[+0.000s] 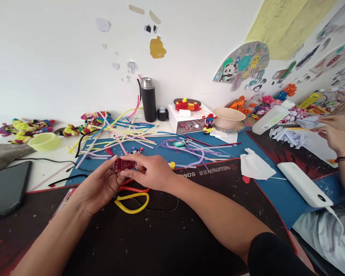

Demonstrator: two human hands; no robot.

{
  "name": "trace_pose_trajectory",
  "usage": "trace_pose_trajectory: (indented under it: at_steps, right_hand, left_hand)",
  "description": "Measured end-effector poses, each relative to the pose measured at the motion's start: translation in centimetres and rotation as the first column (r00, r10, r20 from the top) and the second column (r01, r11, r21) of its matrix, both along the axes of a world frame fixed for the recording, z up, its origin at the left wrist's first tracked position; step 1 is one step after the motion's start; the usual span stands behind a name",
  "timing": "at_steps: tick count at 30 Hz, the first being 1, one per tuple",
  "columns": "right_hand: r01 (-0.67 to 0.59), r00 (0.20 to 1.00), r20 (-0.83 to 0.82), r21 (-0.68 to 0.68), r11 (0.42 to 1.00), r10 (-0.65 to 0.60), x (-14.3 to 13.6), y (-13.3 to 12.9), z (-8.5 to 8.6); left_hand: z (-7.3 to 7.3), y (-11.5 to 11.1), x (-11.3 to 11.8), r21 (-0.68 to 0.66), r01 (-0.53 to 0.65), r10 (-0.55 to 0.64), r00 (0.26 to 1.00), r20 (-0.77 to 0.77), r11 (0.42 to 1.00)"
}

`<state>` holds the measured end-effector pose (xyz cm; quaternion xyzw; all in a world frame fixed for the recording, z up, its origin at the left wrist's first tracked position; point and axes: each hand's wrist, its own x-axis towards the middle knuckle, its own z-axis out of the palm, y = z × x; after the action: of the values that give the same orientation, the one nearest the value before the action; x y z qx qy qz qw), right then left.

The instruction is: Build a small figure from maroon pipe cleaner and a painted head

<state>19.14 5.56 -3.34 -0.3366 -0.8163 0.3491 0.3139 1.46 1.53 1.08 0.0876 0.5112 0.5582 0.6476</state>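
Between my hands is a small dark red, glittery block (124, 164), which looks like pipe cleaner wound or pressed together. My left hand (99, 182) grips its left end and underside. The thumb and fingers of my right hand (152, 172) pinch its right end. Below my hands, scissors with a yellow and an orange-red handle (132, 205) lie on the black desk mat (166, 241); their blades are hidden. Just behind my fingers sits a small blue, white and red pipe-cleaner figure (137, 150).
Loose pipe cleaners (117, 134) are strewn across the blue surface behind my hands. Along the wall stand a black thermos (148, 100), a white box (186, 119) and a beige bowl (229, 118). A phone (8, 189) lies left. At right are a power bank (304, 184) and another person's hands (335, 132).
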Motion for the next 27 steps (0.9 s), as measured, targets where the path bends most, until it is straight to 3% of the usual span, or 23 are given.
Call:
trace_pose_trajectory:
  at_steps: [10,17,27]
  right_hand:
    - [0.039,0.991,0.121,0.175,0.984,-0.061,0.1,-0.1,0.1]
    - [0.01,0.983,0.174,0.215,0.977,-0.049,0.4,0.0,0.2]
    - [0.007,0.973,0.22,0.276,0.961,-0.07,0.1,-0.3,-0.3]
  left_hand:
    - [-0.7,-0.2,-0.5,0.08,-0.026,0.032,0.997,-0.071,0.996]
    - [-1.0,-0.5,-1.2,0.194,0.032,-0.002,0.988,-0.153,0.981]
    - [-2.1,-0.5,-1.5,0.247,0.067,-0.02,0.982,-0.188,0.967]
